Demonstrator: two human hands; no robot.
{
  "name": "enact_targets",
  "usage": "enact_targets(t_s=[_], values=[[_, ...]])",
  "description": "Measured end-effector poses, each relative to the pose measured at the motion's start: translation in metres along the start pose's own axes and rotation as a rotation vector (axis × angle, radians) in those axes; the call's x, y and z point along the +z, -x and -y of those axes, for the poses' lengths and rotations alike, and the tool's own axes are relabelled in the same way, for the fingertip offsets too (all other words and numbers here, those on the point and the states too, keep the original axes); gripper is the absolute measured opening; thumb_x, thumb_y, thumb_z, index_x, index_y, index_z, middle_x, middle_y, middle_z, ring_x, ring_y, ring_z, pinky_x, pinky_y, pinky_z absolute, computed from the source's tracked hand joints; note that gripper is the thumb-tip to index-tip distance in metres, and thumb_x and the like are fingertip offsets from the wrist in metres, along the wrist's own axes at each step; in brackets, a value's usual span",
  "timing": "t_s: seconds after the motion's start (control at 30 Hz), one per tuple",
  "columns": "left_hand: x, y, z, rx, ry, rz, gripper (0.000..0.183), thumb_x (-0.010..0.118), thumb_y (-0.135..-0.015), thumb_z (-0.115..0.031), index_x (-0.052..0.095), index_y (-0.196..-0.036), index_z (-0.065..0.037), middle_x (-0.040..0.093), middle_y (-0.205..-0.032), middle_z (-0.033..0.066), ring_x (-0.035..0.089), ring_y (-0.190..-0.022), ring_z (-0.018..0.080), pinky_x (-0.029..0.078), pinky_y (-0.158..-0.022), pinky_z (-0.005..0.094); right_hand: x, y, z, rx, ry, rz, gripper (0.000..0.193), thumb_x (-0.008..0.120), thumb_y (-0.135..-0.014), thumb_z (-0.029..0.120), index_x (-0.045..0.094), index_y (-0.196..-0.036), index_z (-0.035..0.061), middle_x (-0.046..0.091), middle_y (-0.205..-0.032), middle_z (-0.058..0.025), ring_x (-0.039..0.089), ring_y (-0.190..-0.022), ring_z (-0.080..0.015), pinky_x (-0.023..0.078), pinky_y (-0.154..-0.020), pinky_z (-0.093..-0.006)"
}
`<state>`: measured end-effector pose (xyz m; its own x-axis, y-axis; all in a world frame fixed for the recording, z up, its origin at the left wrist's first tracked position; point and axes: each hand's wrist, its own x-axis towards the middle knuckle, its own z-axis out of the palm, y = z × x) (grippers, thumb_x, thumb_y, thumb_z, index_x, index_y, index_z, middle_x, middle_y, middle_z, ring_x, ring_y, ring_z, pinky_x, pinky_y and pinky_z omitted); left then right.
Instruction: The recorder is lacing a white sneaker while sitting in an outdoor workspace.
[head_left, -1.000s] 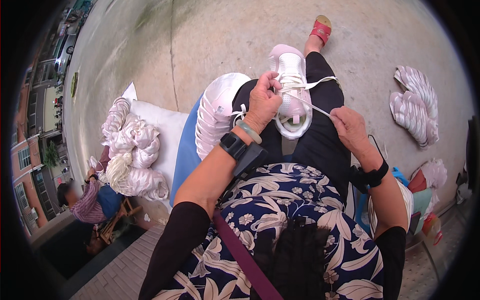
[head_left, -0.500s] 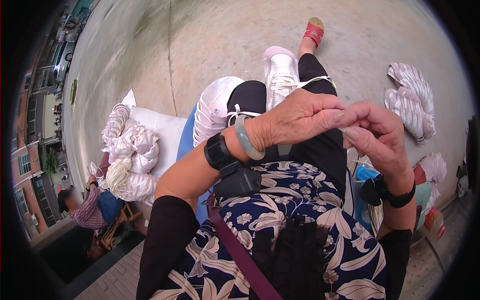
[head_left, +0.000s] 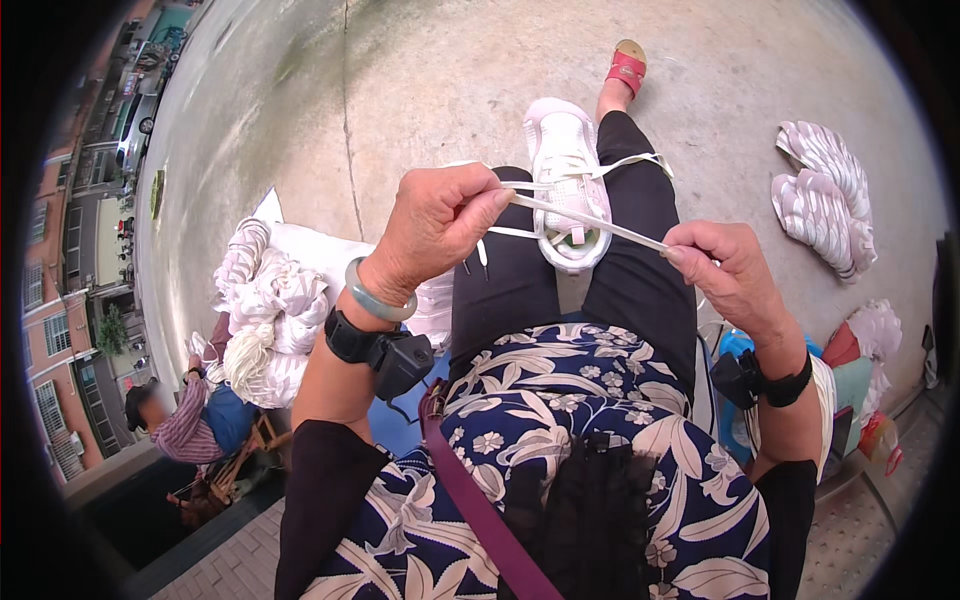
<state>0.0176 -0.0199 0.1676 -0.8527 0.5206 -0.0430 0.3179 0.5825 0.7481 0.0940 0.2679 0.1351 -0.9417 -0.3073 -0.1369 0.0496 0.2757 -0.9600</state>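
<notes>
A white and pale-pink sneaker (head_left: 566, 135) rests between my thighs with its toe pointing away from me. One white shoelace (head_left: 590, 217) is pulled taut above the shoe, pinched at both ends. My left hand (head_left: 443, 222) grips it on the left with thumb and forefinger. On the right, my right hand (head_left: 728, 275) pinches the other end, lower and nearer to me. Some lace runs through the sneaker's eyelets, and a loose strand lies over my right thigh. Another lace end hangs over my left thigh.
Several pink-white sneakers are heaped at the left (head_left: 270, 300), with a bundle of cream laces (head_left: 257, 362). More sneakers (head_left: 822, 200) lie on the concrete at the right. A blue container (head_left: 735, 345) is beside my right wrist. Another person (head_left: 185, 430) sits at far left.
My hands were together at the right; now they are apart, the left having moved left. The lace between them has become visible and stretched, and the sneaker's opening is uncovered.
</notes>
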Motion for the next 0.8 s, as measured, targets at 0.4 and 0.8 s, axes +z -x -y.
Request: enact_targets(t_s=[0.4, 0.8], values=[[0.099, -0.011, 0.012, -0.193, 0.705, 0.291, 0.019, 0.044, -0.089, -0.012, 0.056, -0.1, -0.001, 0.056, -0.078, -0.0001, 0.051, -0.071, 0.005, 0.041, -0.063, 0.0196, 0.054, -0.035, -0.029, -0.041, -0.021, -0.016, 0.007, 0.056, -0.079, 0.007, 0.055, -0.081, 0.0007, 0.053, -0.059, -0.0052, 0.046, -0.051, -0.0086, 0.037, -0.048, -0.023], [0.094, -0.013, 0.044, -0.411, 0.88, 0.425, 0.014, 0.057, -0.086, -0.018, 0.06, -0.082, -0.004, 0.048, -0.063, -0.0072, 0.038, -0.052, -0.0005, 0.029, -0.046, 0.0147, 0.059, -0.055, -0.054, 0.178, -0.249, 0.105, 0.011, 0.058, -0.082, 0.012, 0.052, -0.08, 0.0032, 0.053, -0.056, -0.0012, 0.044, -0.043, -0.0037, 0.034, -0.04, -0.0189]])
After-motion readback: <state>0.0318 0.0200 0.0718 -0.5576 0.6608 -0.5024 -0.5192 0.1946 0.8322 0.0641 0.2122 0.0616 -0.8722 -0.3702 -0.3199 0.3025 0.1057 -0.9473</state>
